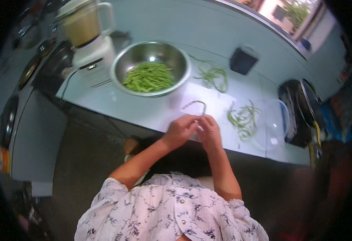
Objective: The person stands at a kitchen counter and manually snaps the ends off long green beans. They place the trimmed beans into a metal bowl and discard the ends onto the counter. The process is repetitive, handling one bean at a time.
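Note:
My left hand (180,131) and my right hand (208,131) meet at the counter's front edge, fingertips together on one end of a long green bean (198,102). The bean's free part curves away from my fingers above the white counter. Behind and to the left stands a steel bowl (180,81) holding a heap of short green bean pieces (148,77). Long beans (216,79) lie in a loose tangle right of the bowl. A second pile of green strands and bits (242,120) lies to the right of my right hand.
A white blender (93,60) with a jug of pale brown contents stands left of the bowl. A clear round lid or dish (274,126) lies right of the second pile. Beyond it are a black container (292,111) and a pan. A dark box (243,60) is by the wall.

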Demonstrator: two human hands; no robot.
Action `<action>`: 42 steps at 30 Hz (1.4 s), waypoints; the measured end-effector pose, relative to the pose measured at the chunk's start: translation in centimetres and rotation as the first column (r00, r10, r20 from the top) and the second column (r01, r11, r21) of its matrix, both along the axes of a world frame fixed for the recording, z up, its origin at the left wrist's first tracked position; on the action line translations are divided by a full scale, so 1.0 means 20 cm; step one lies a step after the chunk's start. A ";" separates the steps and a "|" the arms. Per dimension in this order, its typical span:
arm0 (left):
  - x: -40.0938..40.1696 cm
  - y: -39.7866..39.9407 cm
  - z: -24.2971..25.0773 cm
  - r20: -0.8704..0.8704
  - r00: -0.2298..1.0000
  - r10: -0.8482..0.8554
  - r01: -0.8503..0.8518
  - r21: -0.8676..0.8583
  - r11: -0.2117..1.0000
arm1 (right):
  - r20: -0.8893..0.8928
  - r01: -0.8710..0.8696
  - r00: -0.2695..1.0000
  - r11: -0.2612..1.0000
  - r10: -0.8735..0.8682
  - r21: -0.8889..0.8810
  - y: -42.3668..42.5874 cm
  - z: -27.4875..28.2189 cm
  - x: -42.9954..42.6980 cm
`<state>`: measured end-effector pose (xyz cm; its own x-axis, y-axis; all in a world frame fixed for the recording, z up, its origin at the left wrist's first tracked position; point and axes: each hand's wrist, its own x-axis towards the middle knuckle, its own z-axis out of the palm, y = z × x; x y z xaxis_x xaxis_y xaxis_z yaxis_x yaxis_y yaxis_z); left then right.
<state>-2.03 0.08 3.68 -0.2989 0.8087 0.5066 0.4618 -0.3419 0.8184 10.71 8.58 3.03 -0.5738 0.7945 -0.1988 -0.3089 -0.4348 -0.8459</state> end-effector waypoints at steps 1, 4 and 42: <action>0.03 0.00 0.00 -0.054 0.999 -0.006 0.005 -0.027 1.000 | -0.035 0.008 0.999 1.000 -0.009 -0.019 -0.02 -0.01 0.02; 0.03 -0.05 -0.02 -0.035 0.999 -0.014 0.008 -0.169 0.986 | -0.003 -0.026 1.000 1.000 0.026 0.000 -0.04 -0.04 0.04; 0.13 -0.09 0.06 0.343 0.910 -0.232 0.309 -0.192 0.931 | 0.092 0.122 0.977 0.854 -0.194 0.506 -0.08 -0.02 0.13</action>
<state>0.59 -1.76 4.78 -0.1613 0.9647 0.2083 0.0895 -0.1959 0.9765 13.26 6.97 2.57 -0.4285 0.8857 0.1788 -0.2053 0.0973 -0.9739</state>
